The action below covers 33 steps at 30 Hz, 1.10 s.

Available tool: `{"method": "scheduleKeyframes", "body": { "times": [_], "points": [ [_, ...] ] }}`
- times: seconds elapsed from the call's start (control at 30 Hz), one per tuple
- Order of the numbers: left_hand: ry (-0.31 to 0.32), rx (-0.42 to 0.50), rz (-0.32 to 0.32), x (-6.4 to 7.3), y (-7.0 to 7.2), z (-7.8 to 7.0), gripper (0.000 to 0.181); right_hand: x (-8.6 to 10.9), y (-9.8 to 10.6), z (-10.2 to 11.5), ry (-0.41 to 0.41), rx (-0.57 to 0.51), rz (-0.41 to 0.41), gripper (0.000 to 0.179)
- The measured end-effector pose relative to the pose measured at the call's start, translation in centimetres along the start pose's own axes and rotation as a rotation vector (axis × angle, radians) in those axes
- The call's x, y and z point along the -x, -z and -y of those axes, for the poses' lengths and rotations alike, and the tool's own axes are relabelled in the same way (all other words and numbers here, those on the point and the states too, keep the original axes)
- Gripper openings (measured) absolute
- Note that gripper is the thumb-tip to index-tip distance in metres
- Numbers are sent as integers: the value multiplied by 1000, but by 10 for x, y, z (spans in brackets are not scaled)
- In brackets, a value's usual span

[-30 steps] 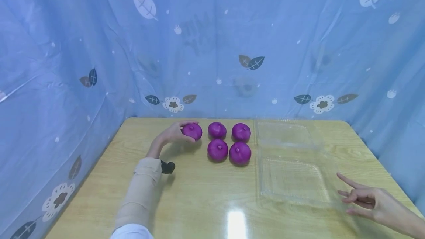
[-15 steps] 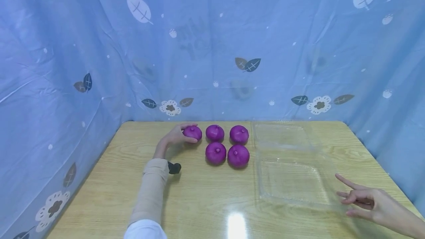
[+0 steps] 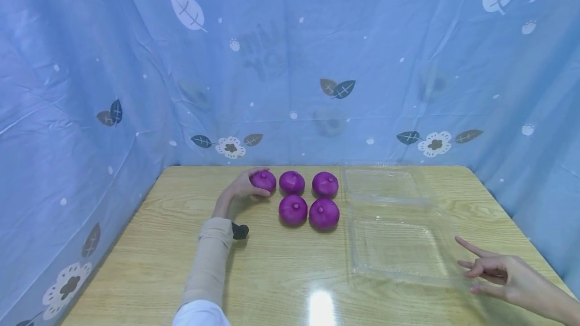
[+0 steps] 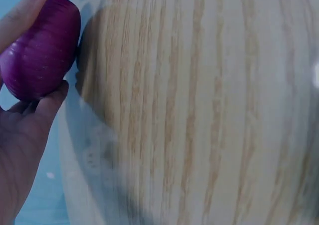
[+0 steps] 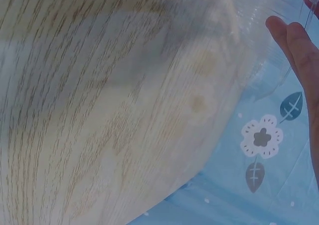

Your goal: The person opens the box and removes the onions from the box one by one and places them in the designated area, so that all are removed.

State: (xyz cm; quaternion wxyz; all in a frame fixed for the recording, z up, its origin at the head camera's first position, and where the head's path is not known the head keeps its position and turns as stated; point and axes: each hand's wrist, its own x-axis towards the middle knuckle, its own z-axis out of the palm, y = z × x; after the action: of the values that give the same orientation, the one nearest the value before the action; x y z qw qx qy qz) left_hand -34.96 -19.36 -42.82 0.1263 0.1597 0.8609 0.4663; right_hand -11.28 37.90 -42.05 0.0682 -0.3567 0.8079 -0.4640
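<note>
My left hand [image 3: 242,186] grips a purple onion [image 3: 264,182] at the back left of the group, thumb on the near side and fingers behind. From the left wrist, the same onion [image 4: 42,50] shows between thumb and fingers, close over the tabletop. Just right of it sits another onion [image 3: 292,182], with a third [image 3: 325,185] beyond; two more onions [image 3: 324,214] stand in front. My right hand [image 3: 512,278] is by the right end of a clear plastic box [image 3: 399,271], index finger extended and the others loosely bent, holding nothing.
The box's clear hinged lid [image 3: 385,198] lies open toward the back, beside the onions. A blue patterned curtain [image 3: 272,64] rises behind the wooden table [image 3: 263,275] and along both sides. A black object [image 3: 240,231] projects from the left wrist.
My left hand has shifted the gripped onion slightly right, closer to its neighbour, and the forearm has swung right. The right hand keeps its pose. The head view has shifted a little.
</note>
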Motion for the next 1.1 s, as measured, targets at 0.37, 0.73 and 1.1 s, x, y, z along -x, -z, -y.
{"method": "scheduleKeyframes", "body": {
  "times": [0.37, 0.73, 1.1],
  "points": [
    [-77, -11, -5, 4, -1, -5, 84, 0, 2, 2, -4, 20, -8, 30],
    [-77, -21, -39, 5, -1, -1, 87, -3, 4, 3, 9, 4, -6, 29],
    [-54, 15, -22, 13, 8, -1, 96, -4, 18, 8, -5, 158, -18, 43]
  ]
}}
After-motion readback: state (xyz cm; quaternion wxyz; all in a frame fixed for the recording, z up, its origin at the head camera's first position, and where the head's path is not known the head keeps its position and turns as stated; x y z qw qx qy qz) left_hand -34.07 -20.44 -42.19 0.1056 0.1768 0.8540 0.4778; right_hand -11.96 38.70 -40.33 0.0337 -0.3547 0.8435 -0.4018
